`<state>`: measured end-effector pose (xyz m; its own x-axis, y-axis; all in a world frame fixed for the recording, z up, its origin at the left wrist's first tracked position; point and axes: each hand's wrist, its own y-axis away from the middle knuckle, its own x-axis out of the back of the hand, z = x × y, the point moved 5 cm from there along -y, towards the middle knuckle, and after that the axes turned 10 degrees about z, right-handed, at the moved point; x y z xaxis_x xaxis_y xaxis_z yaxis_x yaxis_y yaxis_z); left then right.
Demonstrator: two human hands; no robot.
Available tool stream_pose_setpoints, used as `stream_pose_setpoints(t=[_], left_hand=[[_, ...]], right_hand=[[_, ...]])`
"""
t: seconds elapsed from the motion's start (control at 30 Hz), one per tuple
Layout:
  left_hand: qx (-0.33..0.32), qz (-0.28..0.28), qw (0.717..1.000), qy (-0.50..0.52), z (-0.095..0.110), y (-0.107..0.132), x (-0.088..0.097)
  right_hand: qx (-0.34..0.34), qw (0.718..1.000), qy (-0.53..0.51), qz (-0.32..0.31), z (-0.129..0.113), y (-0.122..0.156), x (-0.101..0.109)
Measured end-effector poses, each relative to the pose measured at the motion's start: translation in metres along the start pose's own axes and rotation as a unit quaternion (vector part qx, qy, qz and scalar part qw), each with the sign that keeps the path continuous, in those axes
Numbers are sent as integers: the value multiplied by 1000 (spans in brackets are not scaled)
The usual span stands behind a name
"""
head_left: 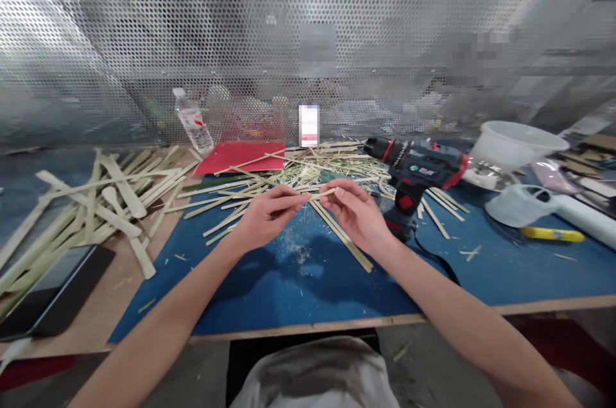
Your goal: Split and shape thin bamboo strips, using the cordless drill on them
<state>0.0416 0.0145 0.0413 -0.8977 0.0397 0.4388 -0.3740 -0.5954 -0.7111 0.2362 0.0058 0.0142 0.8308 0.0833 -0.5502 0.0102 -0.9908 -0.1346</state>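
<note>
Now my left hand (pixel 267 215) and right hand (pixel 356 212) pinch one thin bamboo strip (pixel 315 195), which needs gentle, even handling next.

Blue mat (pixel 289 296) lies open near; drill (pixel 423 170) and strips (pixel 308 167), likely bamboo, beyond.

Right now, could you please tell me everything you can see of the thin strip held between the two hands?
The thin strip is a pale yellowish, straight sliver, seemingly split bamboo. It lies roughly level above the blue mat, pinched at one end by the left hand and at the other by the right hand. Only its short middle shows between them; nothing else touches it.
</note>
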Motion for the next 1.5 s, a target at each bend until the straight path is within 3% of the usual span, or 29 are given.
stream_pose_setpoints(t=[0.13,0.27,0.43,0.6,0.73,0.87,1.1,1.23,1.5], left_hand=[[-18,24,999,-26,0,1,-2],[-23,56,998,-29,5,2,-2],[35,92,995,24,16,-1,-8],[118,164,953,225,25,-7,-19],[140,197,944,225,29,-7,-16],[127,154,971,129,25,-5,-7],[79,42,996,-16,15,0,-10],[66,35,997,-28,15,-1,-12],[104,18,994,29,13,-3,-12]], right_hand=[[78,994,48,57,-4,4,0],[162,979,108,59,-8,12,-5],[208,965,149,50,-19,18,-17],[289,935,202,40,-56,16,-50],[342,896,282,-22,-81,12,-80],[327,889,313,-66,-78,2,-92],[300,902,296,-88,-61,-15,-82],[258,917,285,-110,-57,-20,-75],[264,917,281,-100,-55,-23,-76]])
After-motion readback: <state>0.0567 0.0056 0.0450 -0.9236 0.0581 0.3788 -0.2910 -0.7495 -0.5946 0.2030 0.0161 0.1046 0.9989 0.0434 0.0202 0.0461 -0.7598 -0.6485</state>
